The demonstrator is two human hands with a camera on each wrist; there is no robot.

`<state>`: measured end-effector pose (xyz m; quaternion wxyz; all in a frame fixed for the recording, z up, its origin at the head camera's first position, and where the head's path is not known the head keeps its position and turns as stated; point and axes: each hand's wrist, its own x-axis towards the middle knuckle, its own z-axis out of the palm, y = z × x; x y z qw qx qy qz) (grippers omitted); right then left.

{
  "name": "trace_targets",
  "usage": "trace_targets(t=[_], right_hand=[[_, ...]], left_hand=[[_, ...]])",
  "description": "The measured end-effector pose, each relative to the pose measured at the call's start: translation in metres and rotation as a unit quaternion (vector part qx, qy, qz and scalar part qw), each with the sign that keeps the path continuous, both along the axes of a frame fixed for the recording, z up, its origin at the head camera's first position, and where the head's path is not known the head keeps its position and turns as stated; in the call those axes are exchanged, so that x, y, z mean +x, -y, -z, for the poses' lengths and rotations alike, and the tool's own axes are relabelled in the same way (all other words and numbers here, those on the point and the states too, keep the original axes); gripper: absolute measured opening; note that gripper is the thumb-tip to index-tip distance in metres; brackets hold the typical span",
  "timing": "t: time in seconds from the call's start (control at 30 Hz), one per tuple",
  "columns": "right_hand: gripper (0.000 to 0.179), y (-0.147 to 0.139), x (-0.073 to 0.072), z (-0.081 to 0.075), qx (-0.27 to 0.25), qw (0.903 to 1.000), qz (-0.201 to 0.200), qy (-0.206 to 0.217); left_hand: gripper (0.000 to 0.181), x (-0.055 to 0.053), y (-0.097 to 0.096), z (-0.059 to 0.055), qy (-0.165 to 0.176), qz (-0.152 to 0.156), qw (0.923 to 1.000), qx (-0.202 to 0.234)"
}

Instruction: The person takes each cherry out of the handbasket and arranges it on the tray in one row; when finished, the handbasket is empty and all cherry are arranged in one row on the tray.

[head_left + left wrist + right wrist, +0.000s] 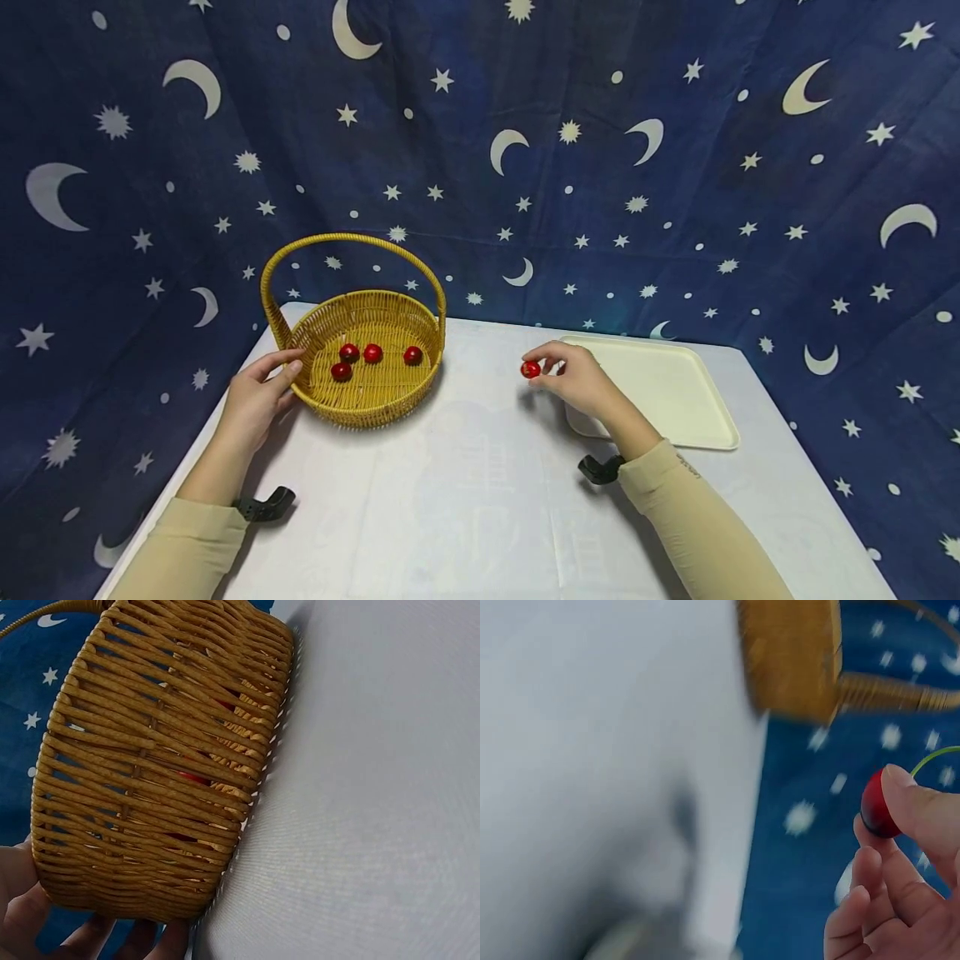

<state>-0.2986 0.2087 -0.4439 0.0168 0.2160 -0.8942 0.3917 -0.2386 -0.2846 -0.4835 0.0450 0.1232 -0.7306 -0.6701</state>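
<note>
Presently, the right hand point(581, 381) is pinching one red cherry point(530, 369) just right of frame centre; the left hand point(255, 396) is gripping one basket point(360, 416), centre-left, containing four cherries point(372, 353); one tray point(663, 387) is lying centre-right.

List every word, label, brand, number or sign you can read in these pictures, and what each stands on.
Readable text: none.
Beige cloth right sleeve: a small dark mark near the cuff, too small to read.
White flat tabletop: faint marks, too indistinct to tell whether they are writing.
Dark blue cloth backdrop: pale moons, stars and dots, no lettering seen.
Yellow round wicker basket: no lettering seen.
</note>
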Motion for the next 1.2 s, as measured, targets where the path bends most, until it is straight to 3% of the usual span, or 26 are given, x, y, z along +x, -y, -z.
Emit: trace_targets(t=[0.23, 0.4, 0.7, 0.93, 1.2], right_hand=[[0.035, -0.071, -0.020, 0.019, 0.029, 0.9938, 0.107, 0.009], [0.037, -0.097, -0.039, 0.024, 0.063, 0.9873, 0.144, 0.022], [0.037, -0.113, -0.059, 0.034, 0.094, 0.9801, 0.154, 0.082], [0.033, -0.116, -0.060, 0.032, 0.119, 0.9763, 0.149, 0.102], [0.034, -0.117, -0.060, 0.032, 0.159, 0.9718, 0.142, 0.102]], left_hand=[[0.032, 0.000, 0.000, 0.000, 0.000, -0.005, 1.0000, -0.001], [0.036, 0.001, 0.002, 0.001, -0.003, -0.006, 1.0000, 0.003], [0.038, 0.001, 0.001, 0.002, -0.013, 0.000, 0.9999, 0.006], [0.043, 0.003, -0.001, -0.002, -0.018, -0.003, 0.9996, 0.022], [0.039, 0.001, -0.002, -0.001, -0.001, -0.006, 1.0000, 0.004]])
